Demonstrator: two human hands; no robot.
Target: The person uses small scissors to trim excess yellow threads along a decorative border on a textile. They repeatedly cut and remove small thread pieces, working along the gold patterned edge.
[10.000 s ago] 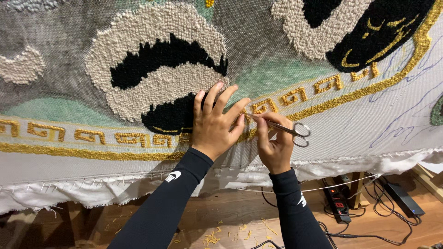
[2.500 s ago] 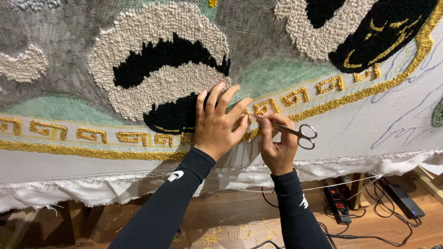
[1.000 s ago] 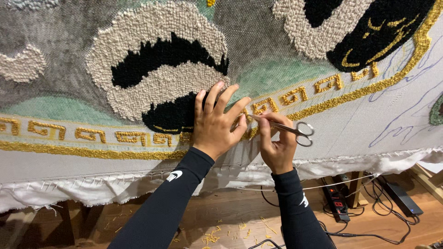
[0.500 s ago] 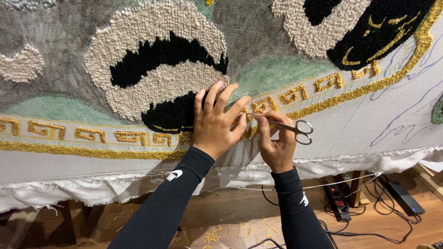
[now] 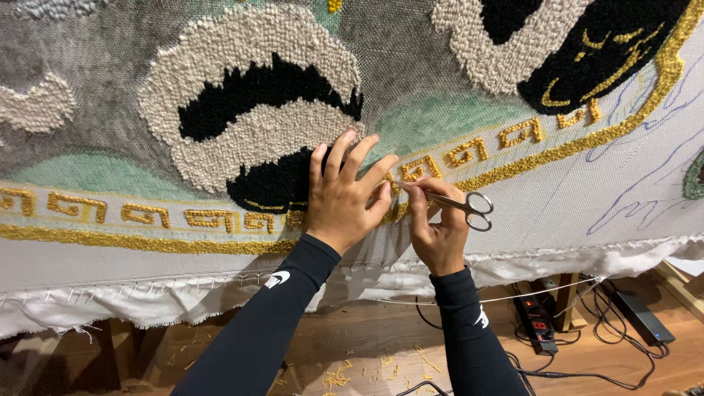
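Tufted rug [image 5: 220,117] on frame; wood floor [image 5: 367,330], yarn scraps [image 5: 337,378].

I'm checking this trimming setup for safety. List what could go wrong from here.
1. The scissors in the right hand point toward the left hand, pressed flat on the tufted cloth; a slip might nick a fingertip.
2. The tips could snag the gold border.

The tufted rug [image 5: 249,132] is looped yarn, nubbly and matt, in cream, black and gold, on a fine woven grey backing cloth [image 5: 572,213] with a frayed white lower edge. The small scissors [image 5: 458,203] are shiny bare metal. Both sleeves [image 5: 286,293] are smooth, matt black stretch fabric. The floor [image 5: 367,337] is warm, slightly glossy wood.
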